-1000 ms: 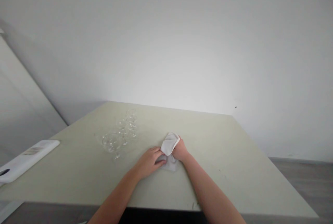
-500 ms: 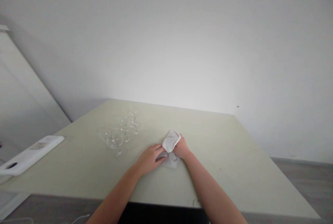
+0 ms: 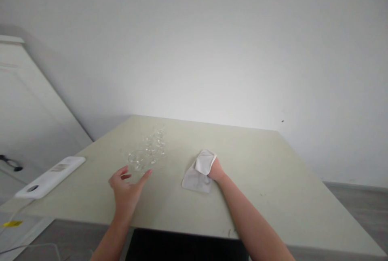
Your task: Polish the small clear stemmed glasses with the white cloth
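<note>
- You have two hands in view; your left hand [image 3: 125, 188] is bare and spread, thumb well apart from the curled fingers, at the near side of the closest clear stemmed drinking glass [image 3: 138, 158]; whether skin meets glass you cannot tell from here.
- Your right hand [image 3: 216, 171] is tucked under one pale grey-white cloth with a light edge [image 3: 197, 179]; its fingers are hidden, so whether they grip cannot be told.
- You have at least three glasses, counting the closest one and the clear stemmed glasses behind it [image 3: 158, 139]; they overlap too much for an exact count; they stand left of the middle of one pale greenish table [image 3: 287, 192], in a row running away and slightly right.
- You can read no writing; one long white flat block with a dark oval [image 3: 50, 178], on the table's left, bears one greyish printed label [image 3: 60, 167], too small to make out.
- Your closest glass looks upright, bowl uppermost, its long axis vertical; your cloth, right of the glasses, runs slantwise from the right hand toward your near left, its upper part folded over.
</note>
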Tool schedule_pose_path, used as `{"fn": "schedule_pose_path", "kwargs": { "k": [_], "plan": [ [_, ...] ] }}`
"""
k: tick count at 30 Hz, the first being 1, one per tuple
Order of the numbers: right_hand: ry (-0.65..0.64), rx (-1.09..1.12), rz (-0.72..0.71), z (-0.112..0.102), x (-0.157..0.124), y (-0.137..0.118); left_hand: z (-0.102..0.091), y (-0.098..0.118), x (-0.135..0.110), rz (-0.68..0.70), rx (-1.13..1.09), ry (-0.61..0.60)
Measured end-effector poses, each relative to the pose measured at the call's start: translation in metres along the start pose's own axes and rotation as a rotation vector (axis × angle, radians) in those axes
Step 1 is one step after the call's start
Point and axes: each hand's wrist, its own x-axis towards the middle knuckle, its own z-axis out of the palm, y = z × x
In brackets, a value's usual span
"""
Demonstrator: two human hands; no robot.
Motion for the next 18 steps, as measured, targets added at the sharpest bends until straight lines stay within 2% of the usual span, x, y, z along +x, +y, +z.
{"fn": "schedule_pose_path", "kwargs": {
  "k": [2,4,6,9,11,13,16,18],
  "plan": [
    [0.073,0.259,0.041,-0.005,-0.001,0.0,0.004,-0.004,0.008,-0.06,0.04,-0.095],
    [0.189,0.498,0.106,-0.007,-0.005,0.0,0.007,-0.003,0.012,-0.058,0.068,-0.144],
    [0.285,0.72,0.193,-0.006,-0.009,0.0,0.008,0.005,0.011,-0.039,0.07,-0.15],
    [0.301,0.936,0.275,0.0,-0.009,-0.003,0.006,0.021,0.003,-0.016,0.019,-0.081],
    [0.3,1.013,0.309,0.001,-0.005,-0.007,0.006,0.033,-0.004,0.035,-0.059,-0.004],
    [0.313,1.051,0.342,-0.001,0.0,-0.011,0.01,0.046,-0.01,0.109,-0.188,0.023],
    [0.286,1.02,0.341,-0.009,0.002,-0.018,0.026,0.068,-0.013,0.158,-0.332,-0.114],
    [0.245,1.004,0.31,-0.015,0.0,-0.023,0.043,0.085,-0.012,0.186,-0.243,-0.285]
  ]
}}
